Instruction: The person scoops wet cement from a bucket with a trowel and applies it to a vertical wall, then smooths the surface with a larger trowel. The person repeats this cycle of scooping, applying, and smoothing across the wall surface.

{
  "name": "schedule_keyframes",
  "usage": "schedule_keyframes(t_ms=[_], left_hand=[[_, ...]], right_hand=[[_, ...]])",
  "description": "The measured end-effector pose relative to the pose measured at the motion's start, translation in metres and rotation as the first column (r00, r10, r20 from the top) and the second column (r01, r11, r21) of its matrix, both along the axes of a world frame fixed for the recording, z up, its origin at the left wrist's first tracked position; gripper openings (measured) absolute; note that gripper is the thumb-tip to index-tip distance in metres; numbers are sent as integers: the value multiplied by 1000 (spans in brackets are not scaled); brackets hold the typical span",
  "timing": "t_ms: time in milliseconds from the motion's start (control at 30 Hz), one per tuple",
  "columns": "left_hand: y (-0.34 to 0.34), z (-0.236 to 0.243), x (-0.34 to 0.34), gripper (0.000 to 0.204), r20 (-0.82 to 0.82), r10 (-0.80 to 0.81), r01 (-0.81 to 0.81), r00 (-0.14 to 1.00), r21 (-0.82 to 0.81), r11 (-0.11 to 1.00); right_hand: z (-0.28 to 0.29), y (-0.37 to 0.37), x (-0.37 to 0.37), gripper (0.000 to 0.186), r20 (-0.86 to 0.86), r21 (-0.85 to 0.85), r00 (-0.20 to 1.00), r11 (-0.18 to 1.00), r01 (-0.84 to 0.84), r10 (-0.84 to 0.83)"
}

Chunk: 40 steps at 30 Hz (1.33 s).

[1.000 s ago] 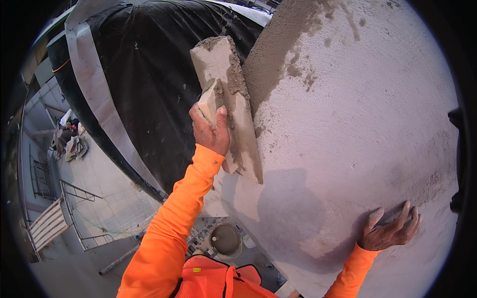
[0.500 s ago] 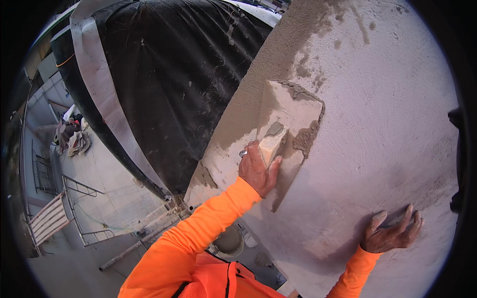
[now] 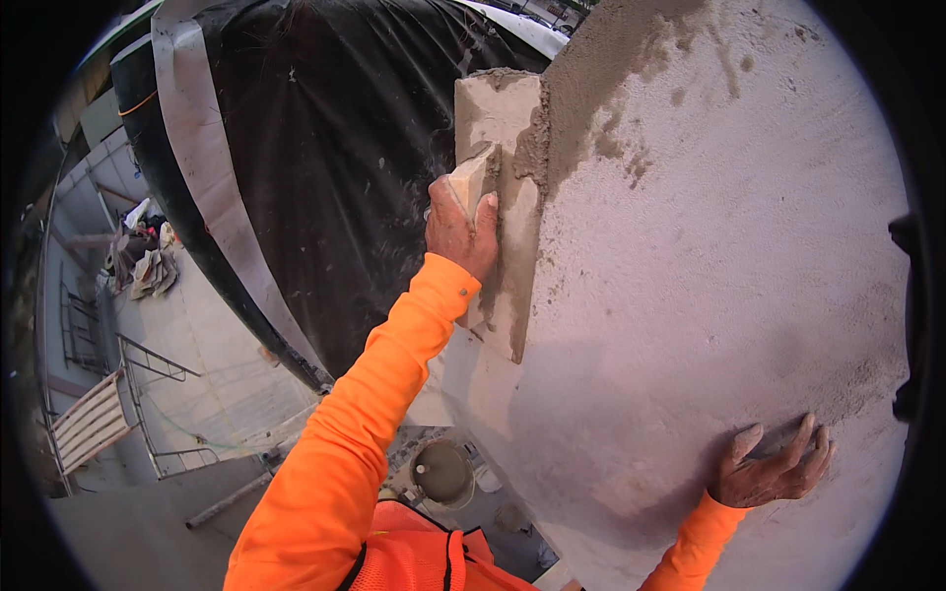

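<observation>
My left hand (image 3: 459,229) is closed around the handle of a wooden plastering float (image 3: 520,231). Wet mortar clings to the float's back and along its upper right edge. The float lies over the left edge of a pale grey plastered wall (image 3: 680,276), partly in front of a black sheet (image 3: 315,148). Its working face is hidden. My right hand (image 3: 774,468) rests lower on the wall, fingers spread, holding nothing. Darker wet mortar (image 3: 591,89) covers a strip along the wall's upper left edge.
A bucket (image 3: 442,473) of grey mix stands far below, beside the wall's foot. At the lower left are a slatted board (image 3: 92,422), a metal frame (image 3: 158,364) and a heap of cloths or sacks (image 3: 148,266). A pale strip (image 3: 202,128) edges the black sheet.
My left hand has carried the float up and left, from the wall's face to its left edge, turning it more upright. My right hand has stayed nearly in place.
</observation>
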<state>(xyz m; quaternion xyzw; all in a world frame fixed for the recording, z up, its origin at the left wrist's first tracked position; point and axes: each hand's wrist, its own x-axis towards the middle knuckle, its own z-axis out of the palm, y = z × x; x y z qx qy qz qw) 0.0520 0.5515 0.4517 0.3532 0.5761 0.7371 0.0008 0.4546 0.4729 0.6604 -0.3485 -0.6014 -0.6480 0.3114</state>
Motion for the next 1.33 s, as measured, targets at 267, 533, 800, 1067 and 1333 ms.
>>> schedule_keyframes(t_ms=[267,533,800,1067,1333], left_hand=[[-115,-159,174,66,122,-390,405,913,-396,824],[-93,-56,99,58,-94,-154,151,983,-37,988],[-54,18,109,55,-296,-161,174,941,17,985],[-194,-220,181,55,-248,-589,364,769,-586,723],[-378,-344,45,51,109,-296,48,949,-978,-204]], right_hand=[[3,0,2,60,32,11,999,1000,11,-11],[0,-1,2,63,-27,-15,998,998,-53,53],[1,-3,2,61,-22,-12,999,999,-38,37],[-4,-1,1,56,-16,38,999,999,-37,37],[-15,9,25,63,-72,-48,997,998,-35,32]])
